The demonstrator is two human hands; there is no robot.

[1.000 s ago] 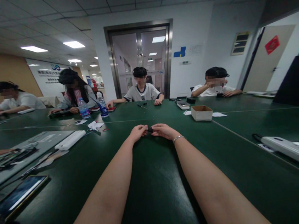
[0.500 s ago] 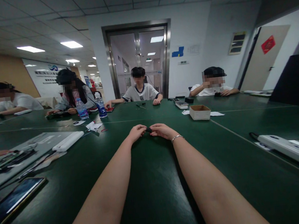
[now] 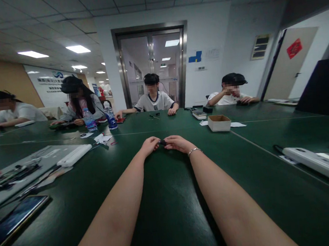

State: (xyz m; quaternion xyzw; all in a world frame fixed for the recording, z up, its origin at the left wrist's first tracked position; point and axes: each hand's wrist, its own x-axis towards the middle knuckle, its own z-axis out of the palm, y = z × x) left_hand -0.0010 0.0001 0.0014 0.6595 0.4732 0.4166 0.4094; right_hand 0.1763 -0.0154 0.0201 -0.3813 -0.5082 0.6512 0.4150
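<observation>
A small black object [image 3: 162,142] sits between my two hands, just over the green table [image 3: 172,192]; it is too small and too far off to tell its kind. My left hand [image 3: 151,145] pinches its left end with the fingertips. From the other side, my right hand [image 3: 177,143], with a silver bracelet at the wrist, has its fingers closed on the right end. The fingers cover part of the object.
An open cardboard box [image 3: 219,123] stands ahead to the right, a white device [image 3: 318,165] nearer right. To the left lie a phone [image 3: 18,218], a grey board [image 3: 1,197] with parts, and two water bottles [image 3: 111,117]. Several people sit around the table.
Both hands stay in nearly the same place, still on the small black object. The view has shifted very slightly. At the far left, another person's hand has drawn back a little.
</observation>
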